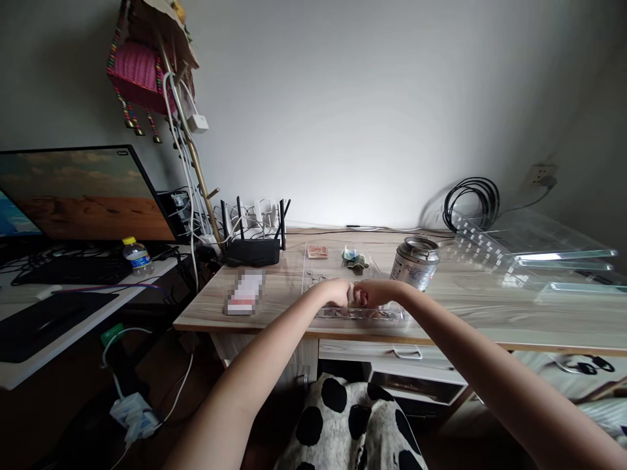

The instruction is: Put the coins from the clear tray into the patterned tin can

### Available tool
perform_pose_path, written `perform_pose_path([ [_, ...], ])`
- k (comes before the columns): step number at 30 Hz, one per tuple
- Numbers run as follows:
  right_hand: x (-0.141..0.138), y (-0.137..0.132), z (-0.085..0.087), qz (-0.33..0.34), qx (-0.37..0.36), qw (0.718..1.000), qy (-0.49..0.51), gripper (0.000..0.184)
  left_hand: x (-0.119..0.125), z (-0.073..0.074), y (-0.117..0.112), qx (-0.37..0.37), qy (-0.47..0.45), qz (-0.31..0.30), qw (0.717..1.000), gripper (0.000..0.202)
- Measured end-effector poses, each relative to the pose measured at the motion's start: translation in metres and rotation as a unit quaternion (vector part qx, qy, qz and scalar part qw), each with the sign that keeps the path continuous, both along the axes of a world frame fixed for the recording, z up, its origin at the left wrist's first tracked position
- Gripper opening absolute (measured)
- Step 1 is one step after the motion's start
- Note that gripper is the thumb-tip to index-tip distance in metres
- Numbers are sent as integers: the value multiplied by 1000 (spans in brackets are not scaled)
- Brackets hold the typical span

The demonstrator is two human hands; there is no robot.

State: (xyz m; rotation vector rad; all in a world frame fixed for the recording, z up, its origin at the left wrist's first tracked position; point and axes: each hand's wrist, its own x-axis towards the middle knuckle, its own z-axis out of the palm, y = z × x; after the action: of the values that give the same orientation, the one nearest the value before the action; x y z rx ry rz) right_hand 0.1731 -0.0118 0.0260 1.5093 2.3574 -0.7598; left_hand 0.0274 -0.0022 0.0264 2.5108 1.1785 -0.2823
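Observation:
My left hand [337,292] and my right hand [374,294] meet over the front part of a clear plastic tray [331,264] on the desk. Both have their fingers curled in, almost touching each other; whatever lies between the fingers is too small or hidden to make out. Behind the hands, a reddish banknote [317,251] lies flat in the tray. Crumpled greenish and bluish banknotes [355,260] sit to its right. Several small coins [313,279] are beside my left wrist. A silver can-shaped container [415,264] stands right of the tray.
A blurred-out flat item [245,292] lies at the desk's left, before a black router [252,251]. Clear acrylic trays [553,258] and a coiled black cable [471,202] are on the right. A monitor [83,196] and a bottle [138,256] occupy the other desk.

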Motion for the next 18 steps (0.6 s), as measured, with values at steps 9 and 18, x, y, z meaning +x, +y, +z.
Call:
perform_pose_path([
  [9, 0, 1, 0, -25, -13, 999, 21, 42, -4, -8, 6, -101, -71, 37, 992, 22],
  [18, 4, 2, 13, -59, -30, 994, 84, 28, -15, -18, 10, -372, -626, 307, 612, 13],
])
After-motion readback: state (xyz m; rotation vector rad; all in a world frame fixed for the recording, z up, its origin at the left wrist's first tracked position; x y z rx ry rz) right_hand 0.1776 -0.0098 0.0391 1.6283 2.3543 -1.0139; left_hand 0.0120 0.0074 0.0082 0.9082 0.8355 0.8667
